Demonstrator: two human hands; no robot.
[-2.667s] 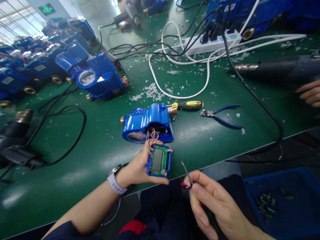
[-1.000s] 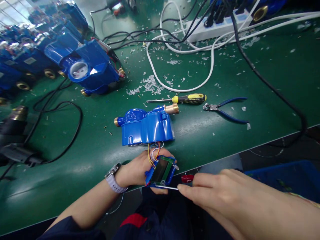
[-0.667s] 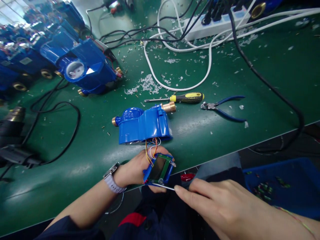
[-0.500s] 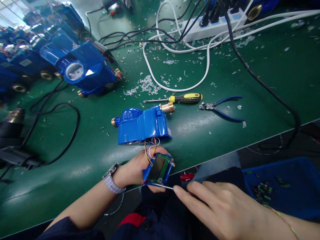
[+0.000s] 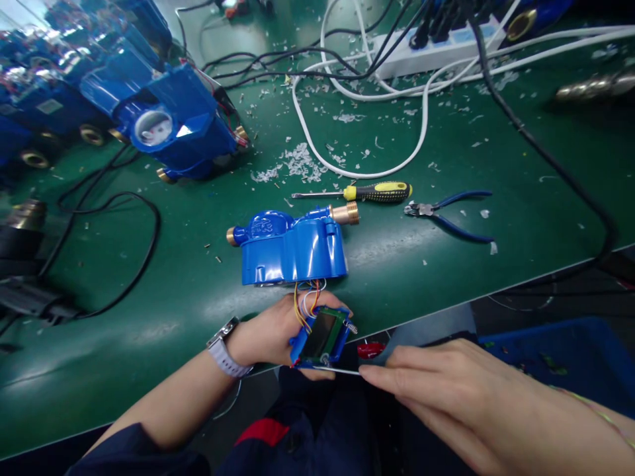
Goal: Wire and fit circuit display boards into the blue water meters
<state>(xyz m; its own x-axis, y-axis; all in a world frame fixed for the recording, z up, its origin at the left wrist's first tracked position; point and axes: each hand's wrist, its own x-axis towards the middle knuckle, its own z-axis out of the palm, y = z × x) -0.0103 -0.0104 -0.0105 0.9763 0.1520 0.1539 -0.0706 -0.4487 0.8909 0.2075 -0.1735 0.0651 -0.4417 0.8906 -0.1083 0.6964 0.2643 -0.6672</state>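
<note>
My left hand [image 5: 270, 330], with a watch on its wrist, is closed around a small green circuit board with a display [image 5: 321, 336], set in a blue plastic frame. Several thin coloured wires [image 5: 308, 303] run from the board to a blue water meter [image 5: 292, 248] with brass ends, lying at the bench edge. My right hand [image 5: 441, 390] grips a thin metal rod-like tool [image 5: 342, 371], most of it hidden by the fingers. The tool's far end meets the lower edge of the blue frame; its exact tip is hard to make out.
Beyond the meter lie a yellow-black screwdriver [image 5: 380, 192] and blue-handled cutters [image 5: 446, 215]. Several more blue meters [image 5: 173, 125] crowd the left. Cables, a power strip [image 5: 436, 49] and white scraps cover the back. Below right is a blue bin [image 5: 585, 350].
The view has shifted slightly, bringing a ridged metal piece into sight at the far right. My right hand has tilted and moved a little rightward, with the tool still against the frame.
</note>
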